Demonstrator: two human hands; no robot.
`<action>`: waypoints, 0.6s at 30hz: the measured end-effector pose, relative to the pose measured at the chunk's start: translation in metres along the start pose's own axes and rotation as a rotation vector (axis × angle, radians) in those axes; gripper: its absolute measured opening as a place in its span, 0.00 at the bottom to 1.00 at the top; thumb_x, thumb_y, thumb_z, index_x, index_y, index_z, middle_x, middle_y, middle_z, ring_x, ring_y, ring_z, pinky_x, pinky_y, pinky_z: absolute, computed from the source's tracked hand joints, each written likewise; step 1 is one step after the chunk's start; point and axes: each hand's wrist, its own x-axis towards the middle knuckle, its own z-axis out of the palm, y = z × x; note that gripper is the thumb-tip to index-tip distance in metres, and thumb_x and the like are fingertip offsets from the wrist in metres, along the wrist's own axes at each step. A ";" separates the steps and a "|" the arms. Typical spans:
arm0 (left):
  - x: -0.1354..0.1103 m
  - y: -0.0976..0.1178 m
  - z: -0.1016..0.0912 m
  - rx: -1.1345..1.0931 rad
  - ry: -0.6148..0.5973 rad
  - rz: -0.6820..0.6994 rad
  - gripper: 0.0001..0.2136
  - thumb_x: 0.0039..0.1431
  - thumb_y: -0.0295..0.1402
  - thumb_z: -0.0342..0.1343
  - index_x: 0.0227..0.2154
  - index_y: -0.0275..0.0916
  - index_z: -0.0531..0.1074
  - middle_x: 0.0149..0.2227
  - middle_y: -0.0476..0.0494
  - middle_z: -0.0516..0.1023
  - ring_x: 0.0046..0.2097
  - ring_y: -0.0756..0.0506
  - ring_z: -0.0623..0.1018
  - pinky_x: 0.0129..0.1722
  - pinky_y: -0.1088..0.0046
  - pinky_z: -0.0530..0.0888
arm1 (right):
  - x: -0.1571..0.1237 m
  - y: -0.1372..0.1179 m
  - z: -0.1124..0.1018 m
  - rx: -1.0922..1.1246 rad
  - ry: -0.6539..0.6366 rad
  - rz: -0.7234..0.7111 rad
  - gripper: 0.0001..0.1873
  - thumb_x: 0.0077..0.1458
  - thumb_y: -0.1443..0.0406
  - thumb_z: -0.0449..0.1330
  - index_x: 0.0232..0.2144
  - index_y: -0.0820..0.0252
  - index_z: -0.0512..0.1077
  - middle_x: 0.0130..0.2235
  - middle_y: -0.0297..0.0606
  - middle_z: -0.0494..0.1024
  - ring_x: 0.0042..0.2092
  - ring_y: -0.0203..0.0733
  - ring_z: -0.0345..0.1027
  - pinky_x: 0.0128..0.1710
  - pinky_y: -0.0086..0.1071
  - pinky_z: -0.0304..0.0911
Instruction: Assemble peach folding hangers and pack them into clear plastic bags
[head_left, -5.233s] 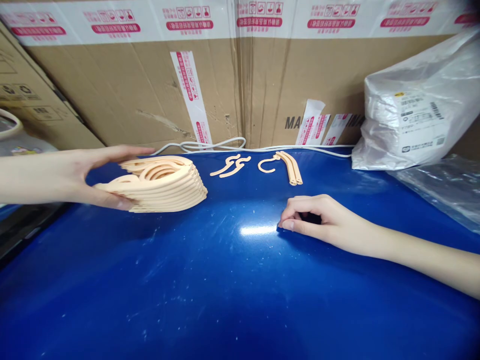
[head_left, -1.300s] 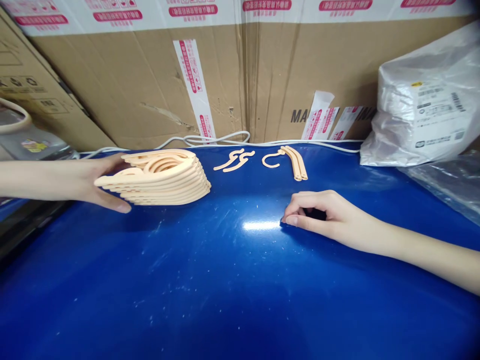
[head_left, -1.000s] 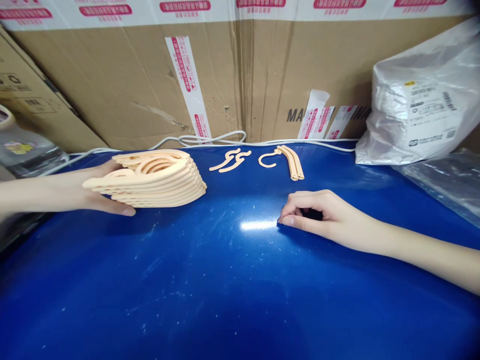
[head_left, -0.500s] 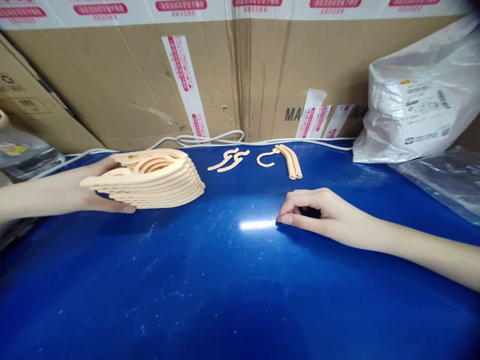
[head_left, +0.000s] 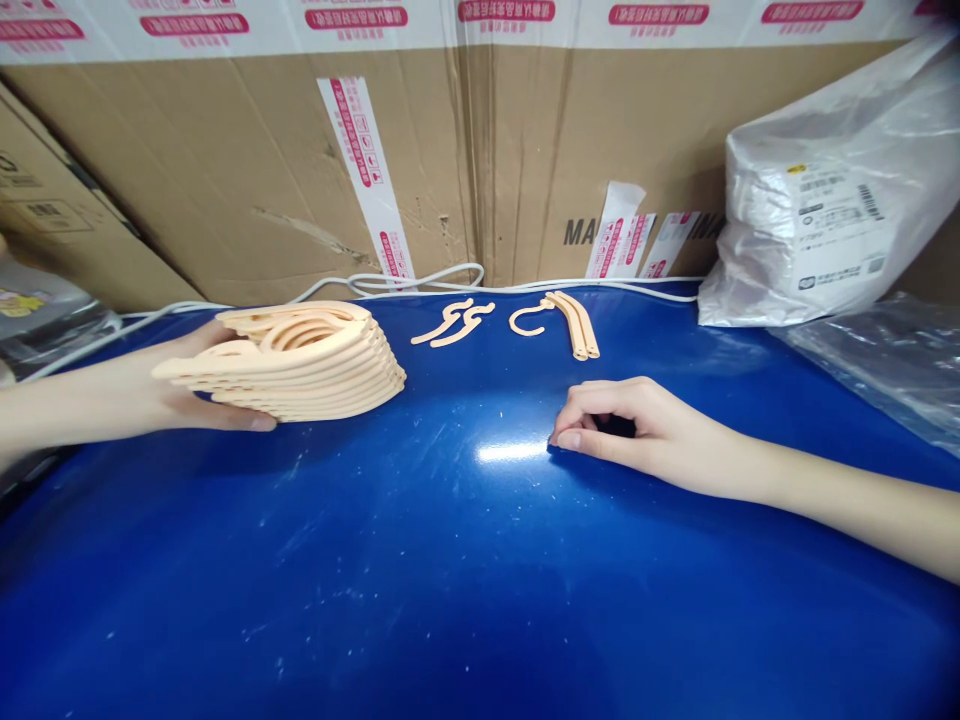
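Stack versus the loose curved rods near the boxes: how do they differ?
The stack is many flat pieces piled high; the curved rods are a few thin pieces lying side by side. The left hand grips the stack's end; nothing touches the curved rods. The stack sits to the left, the curved rods farther back and to the right. Both are peach-coloured.

Counted on the tabletop (head_left: 480, 560):
- one stack of peach hanger pieces (head_left: 315, 365), roughly eight layers, exact number unclear
- two small hooked pieces (head_left: 452, 324)
- one open hook (head_left: 525, 321)
- curved rods (head_left: 579, 328), two or three
- one white cable (head_left: 420, 283)
- one wrapped parcel (head_left: 817, 215)

Hands: one left hand (head_left: 180, 390), one right hand (head_left: 645, 430).
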 end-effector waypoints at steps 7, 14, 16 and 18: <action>-0.003 -0.004 0.001 0.002 -0.022 -0.032 0.47 0.42 0.55 0.65 0.65 0.48 0.56 0.53 0.43 0.76 0.61 0.32 0.69 0.60 0.56 0.70 | 0.001 -0.001 0.000 0.004 0.002 0.010 0.14 0.63 0.57 0.57 0.33 0.59 0.76 0.32 0.34 0.77 0.32 0.35 0.67 0.34 0.30 0.61; -0.003 0.001 0.000 0.006 -0.020 -0.029 0.46 0.44 0.55 0.64 0.65 0.48 0.56 0.60 0.44 0.70 0.61 0.32 0.69 0.57 0.57 0.73 | 0.000 -0.001 0.000 -0.002 0.003 0.009 0.13 0.63 0.57 0.57 0.33 0.59 0.76 0.32 0.34 0.77 0.33 0.36 0.68 0.35 0.30 0.62; -0.002 0.001 0.001 -0.004 -0.019 -0.012 0.45 0.45 0.53 0.65 0.66 0.48 0.55 0.61 0.44 0.70 0.61 0.33 0.71 0.57 0.58 0.74 | -0.001 0.000 0.000 0.000 0.003 0.003 0.13 0.63 0.58 0.57 0.33 0.60 0.76 0.32 0.34 0.77 0.33 0.35 0.68 0.35 0.29 0.62; -0.002 0.001 0.001 -0.019 -0.013 0.006 0.47 0.45 0.52 0.66 0.67 0.48 0.53 0.61 0.44 0.70 0.60 0.33 0.71 0.57 0.59 0.73 | -0.001 0.001 0.000 0.000 0.006 -0.006 0.13 0.64 0.58 0.57 0.33 0.60 0.76 0.32 0.33 0.77 0.33 0.35 0.68 0.35 0.29 0.62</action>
